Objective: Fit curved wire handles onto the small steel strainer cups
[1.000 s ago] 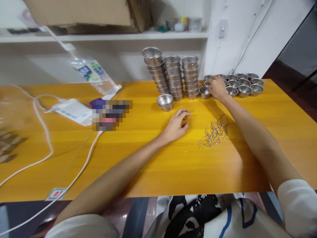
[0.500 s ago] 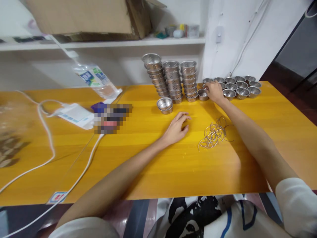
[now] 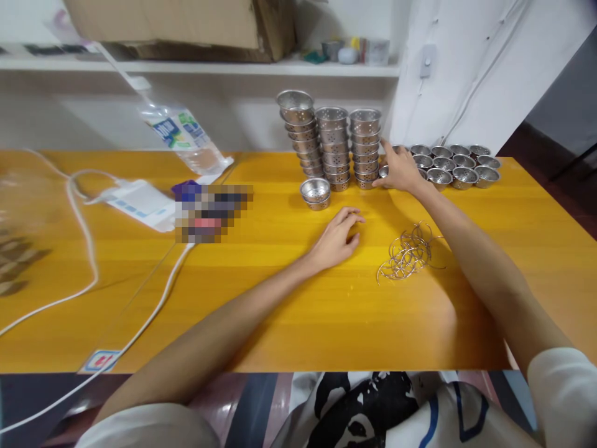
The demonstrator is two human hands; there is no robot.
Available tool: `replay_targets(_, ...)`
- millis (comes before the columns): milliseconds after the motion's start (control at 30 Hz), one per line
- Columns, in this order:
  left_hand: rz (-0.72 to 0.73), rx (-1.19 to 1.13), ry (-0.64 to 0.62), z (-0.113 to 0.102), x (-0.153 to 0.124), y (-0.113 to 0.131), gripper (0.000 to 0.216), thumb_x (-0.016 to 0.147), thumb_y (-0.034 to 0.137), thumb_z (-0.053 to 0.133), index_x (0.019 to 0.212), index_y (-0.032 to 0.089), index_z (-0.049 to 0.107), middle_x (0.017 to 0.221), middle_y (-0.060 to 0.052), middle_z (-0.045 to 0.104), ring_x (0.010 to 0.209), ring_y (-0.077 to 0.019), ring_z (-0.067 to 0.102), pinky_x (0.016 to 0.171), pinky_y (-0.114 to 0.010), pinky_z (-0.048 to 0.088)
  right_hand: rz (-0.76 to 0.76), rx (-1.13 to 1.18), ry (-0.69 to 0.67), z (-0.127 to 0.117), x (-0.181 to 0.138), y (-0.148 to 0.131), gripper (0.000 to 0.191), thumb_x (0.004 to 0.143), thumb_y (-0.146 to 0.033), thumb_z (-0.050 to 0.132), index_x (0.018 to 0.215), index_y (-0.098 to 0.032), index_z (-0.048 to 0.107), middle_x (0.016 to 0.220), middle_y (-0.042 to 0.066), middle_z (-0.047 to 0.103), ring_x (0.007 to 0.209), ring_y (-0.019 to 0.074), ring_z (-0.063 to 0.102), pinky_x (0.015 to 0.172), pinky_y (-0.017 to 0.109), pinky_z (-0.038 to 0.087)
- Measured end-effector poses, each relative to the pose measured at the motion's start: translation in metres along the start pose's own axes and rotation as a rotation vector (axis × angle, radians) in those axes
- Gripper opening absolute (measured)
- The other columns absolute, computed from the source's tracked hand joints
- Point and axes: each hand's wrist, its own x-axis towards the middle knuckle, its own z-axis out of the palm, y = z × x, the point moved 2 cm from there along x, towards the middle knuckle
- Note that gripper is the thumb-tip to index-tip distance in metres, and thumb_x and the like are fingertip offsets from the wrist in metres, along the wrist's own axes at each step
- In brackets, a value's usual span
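My right hand [image 3: 398, 169] reaches to the right-hand stack of perforated metal cups [image 3: 366, 149]. Its thumb and fingers are spread beside the stack; whether they touch it I cannot tell. Behind this hand, a low cup is partly hidden. My left hand [image 3: 336, 239] rests over the table, holding nothing, with its fingers loosely bent and apart. Just beyond it sits a short pair of nested cups [image 3: 315, 193]. Two more tall stacks, the left one [image 3: 298, 134] and the middle one [image 3: 333, 149], stand alongside. Between my forearms lies a tangle of thin curved metal wires [image 3: 407, 254].
Rows of single metal cups [image 3: 451, 167] stand at the far right of the yellow table [image 3: 298, 317]. A tilted plastic bottle [image 3: 184, 137], a white power strip [image 3: 140, 204] and a white cable [image 3: 163, 298] are on the left. A cardboard box [image 3: 186, 25] sits on the shelf above.
My right hand has moved left from the low cup to the right-hand stack, and its fingers have spread. The view has shifted slightly. My left hand stays in place.
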Motion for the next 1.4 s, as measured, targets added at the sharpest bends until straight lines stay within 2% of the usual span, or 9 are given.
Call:
replay_targets(333, 0.009, -0.005, 0.002, 0.001, 0.001, 0.001, 0.034, 0.099, 0.01, 0.059, 0.132, 0.02, 0.065, 0.15, -0.017, 0.06, 0.145, -0.0306, 0.064, 0.13, -0.052, 0.052, 0.01, 0.021, 0.047, 0.005, -0.001, -0.01, 0.119, 0.09, -0.087, 0.074, 0.174, -0.012, 0.037, 0.126, 0.023, 0.081, 0.138, 0.0552, 0.055, 0.116, 0.063, 0.045)
replay_targets(600, 0.027, 0.011, 0.014, 0.004, 0.0, 0.0, 0.034, 0.1, 0.011, 0.058, 0.133, 0.019, 0.065, 0.149, -0.017, 0.061, 0.143, -0.0302, 0.065, 0.129, -0.05, 0.053, -0.038, -0.102, -0.023, 0.008, -0.001, -0.009, 0.13, 0.094, -0.094, 0.058, 0.18, -0.006, 0.016, 0.133, 0.025, 0.079, 0.138, 0.0552, 0.055, 0.113, 0.064, 0.046)
replay_targets(733, 0.003, 0.139, 0.165, -0.008, 0.001, -0.001, 0.03, 0.098, 0.011, 0.061, 0.125, 0.022, 0.068, 0.146, -0.014, 0.065, 0.141, -0.0334, 0.062, 0.126, -0.058, 0.053, -0.073, -0.103, -0.06, -0.01, 0.0, -0.002, 0.132, 0.092, -0.089, 0.071, 0.179, -0.003, 0.022, 0.136, 0.027, 0.078, 0.139, 0.0534, 0.059, 0.117, 0.063, 0.044)
replay_targets(800, -0.055, 0.248, 0.304, -0.022, 0.003, -0.006, 0.03, 0.096, 0.01, 0.065, 0.122, 0.024, 0.069, 0.147, -0.014, 0.064, 0.145, -0.0382, 0.057, 0.126, -0.065, 0.05, -0.083, -0.046, -0.071, -0.03, -0.001, 0.004, 0.117, 0.092, -0.081, 0.077, 0.172, -0.003, 0.042, 0.134, 0.025, 0.079, 0.133, 0.0501, 0.065, 0.12, 0.063, 0.043)
replay_targets(900, -0.209, 0.349, 0.47, -0.042, 0.004, -0.023, 0.035, 0.091, 0.013, 0.074, 0.124, 0.024, 0.067, 0.154, -0.017, 0.057, 0.151, -0.0461, 0.047, 0.126, -0.073, 0.045, -0.068, 0.046, -0.096, -0.073, -0.009, 0.013, 0.07, 0.101, -0.061, 0.076, 0.145, -0.007, 0.073, 0.125, 0.02, 0.082, 0.119, 0.0387, 0.074, 0.116, 0.056, 0.049)
replay_targets(1067, -0.422, 0.272, 0.516, -0.045, 0.002, -0.059, 0.037, 0.087, 0.019, 0.083, 0.118, 0.02, 0.063, 0.156, -0.024, 0.044, 0.153, -0.0514, 0.046, 0.127, -0.078, 0.042, -0.019, 0.042, -0.247, -0.136, -0.045, 0.015, 0.025, 0.097, -0.036, 0.075, 0.108, -0.017, 0.087, 0.101, 0.013, 0.084, 0.095, 0.0288, 0.075, 0.095, 0.047, 0.059)
replay_targets(1167, -0.418, 0.136, 0.465, -0.035, 0.001, -0.061, 0.032, 0.089, 0.023, 0.084, 0.113, 0.019, 0.063, 0.15, -0.021, 0.045, 0.136, -0.0402, 0.062, 0.125, -0.067, 0.051, -0.054, 0.044, -0.482, -0.137, -0.078, 0.017, 0.012, 0.093, -0.029, 0.079, 0.1, -0.023, 0.086, 0.099, 0.008, 0.084, 0.09, 0.0269, 0.077, 0.087, 0.043, 0.06)
replay_targets(1267, -0.325, 0.062, 0.367, -0.024, 0.002, -0.043, 0.032, 0.09, 0.034, 0.087, 0.104, 0.02, 0.063, 0.14, -0.017, 0.052, 0.129, -0.0351, 0.066, 0.123, -0.061, 0.055, 0.013, -0.037, -0.727, -0.117, -0.111, 0.025, 0.016, 0.089, -0.021, 0.082, 0.104, -0.02, 0.084, 0.102, 0.009, 0.084, 0.088, 0.0261, 0.077, 0.079, 0.039, 0.057)
replay_targets(1400, -0.156, -0.013, 0.197, -0.013, 0.001, -0.01, 0.03, 0.096, 0.041, 0.082, 0.104, 0.022, 0.061, 0.134, -0.013, 0.059, 0.128, -0.0312, 0.066, 0.12, -0.055, 0.058, 0.022, -0.111, -0.785, -0.094, -0.131, 0.023, 0.021, 0.091, -0.017, 0.075, 0.111, -0.017, 0.08, 0.1, 0.011, 0.082, 0.086, 0.0245, 0.074, 0.073, 0.034, 0.049)
